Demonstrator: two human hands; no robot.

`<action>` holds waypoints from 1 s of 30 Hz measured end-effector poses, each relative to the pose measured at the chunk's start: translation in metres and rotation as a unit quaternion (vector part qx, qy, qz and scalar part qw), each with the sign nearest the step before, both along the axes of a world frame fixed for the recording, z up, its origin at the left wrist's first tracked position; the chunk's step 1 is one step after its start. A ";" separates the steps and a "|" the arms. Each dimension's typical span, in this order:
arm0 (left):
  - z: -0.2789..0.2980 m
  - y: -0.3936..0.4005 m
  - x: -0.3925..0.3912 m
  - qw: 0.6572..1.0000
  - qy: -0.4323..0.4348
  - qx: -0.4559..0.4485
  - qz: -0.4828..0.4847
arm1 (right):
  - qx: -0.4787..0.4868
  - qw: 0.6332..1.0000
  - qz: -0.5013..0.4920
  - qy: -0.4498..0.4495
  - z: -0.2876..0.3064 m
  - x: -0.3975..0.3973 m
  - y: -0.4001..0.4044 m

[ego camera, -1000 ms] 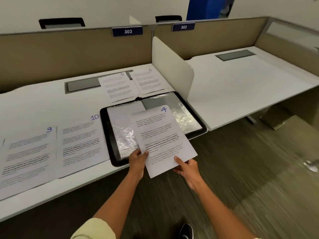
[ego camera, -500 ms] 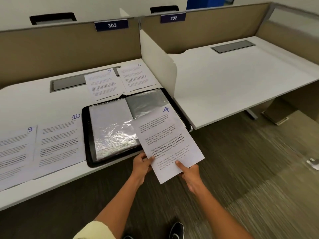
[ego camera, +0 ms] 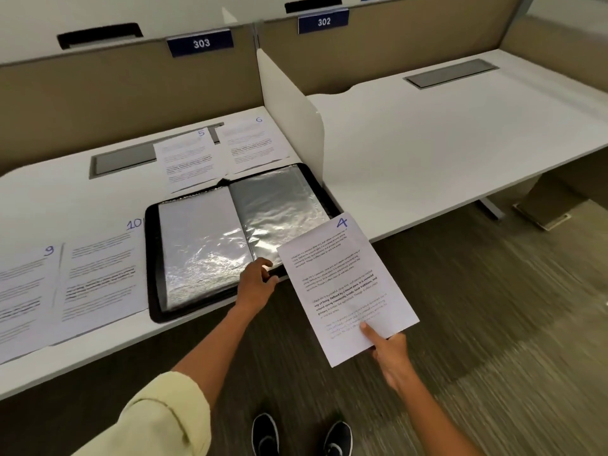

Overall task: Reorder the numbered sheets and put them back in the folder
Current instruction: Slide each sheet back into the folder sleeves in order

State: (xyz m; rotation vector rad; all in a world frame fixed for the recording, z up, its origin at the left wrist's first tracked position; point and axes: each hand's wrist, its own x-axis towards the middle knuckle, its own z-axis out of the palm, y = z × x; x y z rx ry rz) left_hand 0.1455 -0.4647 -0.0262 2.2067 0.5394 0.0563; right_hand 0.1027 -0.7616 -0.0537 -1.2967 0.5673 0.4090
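Right hand [ego camera: 390,352] pinches white printed sheet numbered 4 [ego camera: 345,287]; left hand [ego camera: 258,281] grips black open plastic-sleeve folder [ego camera: 230,238] edge, 10 o'clock of sheet.

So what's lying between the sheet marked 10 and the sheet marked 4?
The head view shows the open black folder between sheet 10 and sheet 4.

A white table [ego camera: 460,143] stands beside a white curved divider panel [ego camera: 289,113]; blue plates "303" [ego camera: 200,43] and "302" [ego camera: 323,21] top the beige partition [ego camera: 115,90].
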 end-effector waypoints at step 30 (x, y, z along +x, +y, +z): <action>-0.006 0.027 0.064 0.993 -0.011 0.069 -0.097 | -0.030 0.997 -0.068 0.005 -0.009 -0.050 -0.009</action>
